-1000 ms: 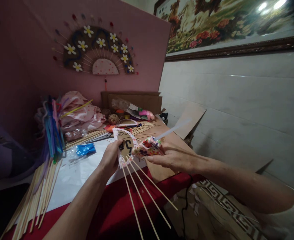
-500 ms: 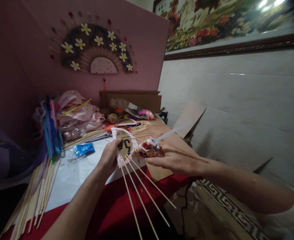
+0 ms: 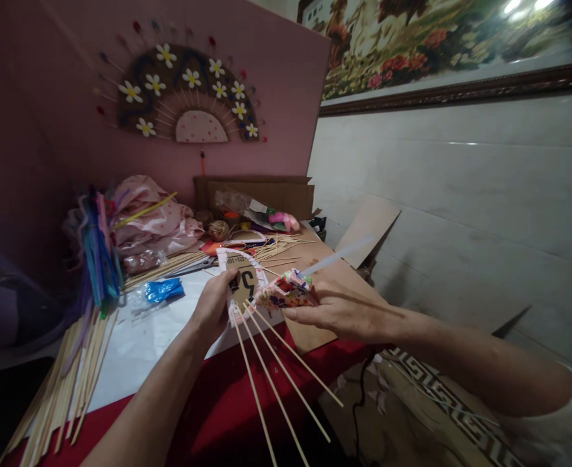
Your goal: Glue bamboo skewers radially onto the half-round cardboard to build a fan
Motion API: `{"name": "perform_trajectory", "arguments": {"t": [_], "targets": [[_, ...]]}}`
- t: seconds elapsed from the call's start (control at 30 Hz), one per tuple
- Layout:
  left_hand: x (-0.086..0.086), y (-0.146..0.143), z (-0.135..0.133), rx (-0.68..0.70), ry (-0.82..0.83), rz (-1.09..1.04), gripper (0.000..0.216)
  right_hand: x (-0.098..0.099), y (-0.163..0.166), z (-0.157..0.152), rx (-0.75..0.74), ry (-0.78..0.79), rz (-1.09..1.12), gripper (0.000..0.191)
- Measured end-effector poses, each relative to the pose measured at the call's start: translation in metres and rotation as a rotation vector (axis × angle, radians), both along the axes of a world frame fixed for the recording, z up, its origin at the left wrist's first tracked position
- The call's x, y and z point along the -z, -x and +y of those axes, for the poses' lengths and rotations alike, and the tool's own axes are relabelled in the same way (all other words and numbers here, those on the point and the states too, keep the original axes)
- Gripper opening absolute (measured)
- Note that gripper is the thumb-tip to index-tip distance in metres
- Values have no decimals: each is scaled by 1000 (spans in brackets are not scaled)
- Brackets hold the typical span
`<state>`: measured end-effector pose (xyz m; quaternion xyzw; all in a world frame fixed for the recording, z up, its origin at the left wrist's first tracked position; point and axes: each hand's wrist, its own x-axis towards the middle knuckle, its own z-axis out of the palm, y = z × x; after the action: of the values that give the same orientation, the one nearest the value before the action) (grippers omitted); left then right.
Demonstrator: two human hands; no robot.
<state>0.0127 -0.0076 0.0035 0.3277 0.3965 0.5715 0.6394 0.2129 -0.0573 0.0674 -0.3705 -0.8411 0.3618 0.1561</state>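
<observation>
My left hand (image 3: 216,299) pinches the left edge of a half-round cardboard piece (image 3: 242,275). Its rim is wrapped in pale pink spotted fabric, and dark printed characters show on the brown face. Several thin bamboo sticks (image 3: 279,383) fan out from its lower edge toward me. Closed round a flower-patterned glue gun (image 3: 286,288), my right hand (image 3: 334,311) is just right of the cardboard. A translucent glue stick (image 3: 337,254) juts from the gun up and right. The gun's tip is close to the stick ends; whether it touches them I cannot tell.
Bamboo sticks (image 3: 67,376) and pipe cleaners (image 3: 98,253) lie at left, near a blue packet (image 3: 164,290) on white paper (image 3: 125,363). Behind are scissors (image 3: 201,264), pink fabric (image 3: 154,220) and twine (image 3: 219,229). A flowered fan (image 3: 189,97) hangs on the pink board.
</observation>
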Motion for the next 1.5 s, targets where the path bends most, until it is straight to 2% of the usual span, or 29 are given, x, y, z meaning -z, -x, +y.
{"name": "perform_trajectory", "arguments": {"t": [0.2,0.63,0.9,1.03,1.23,1.5], "targets": [[-2,-1,-1,-12,7,7,12,1,-2,3,84,40,-6,34],[-4,-1,-3,-31,14,15,11,-8,4,-2,80,51,20,29],[0,-1,1,-13,13,16,13,-12,4,-3,149,31,-50,36],[2,0,0,5,-11,40,17,-16,9,-4,107,39,8,32],[0,-1,-2,22,-29,51,18,-23,18,-3,-56,13,141,19],[2,0,-3,53,-36,53,19,-20,15,-2,-5,81,46,29]]}}
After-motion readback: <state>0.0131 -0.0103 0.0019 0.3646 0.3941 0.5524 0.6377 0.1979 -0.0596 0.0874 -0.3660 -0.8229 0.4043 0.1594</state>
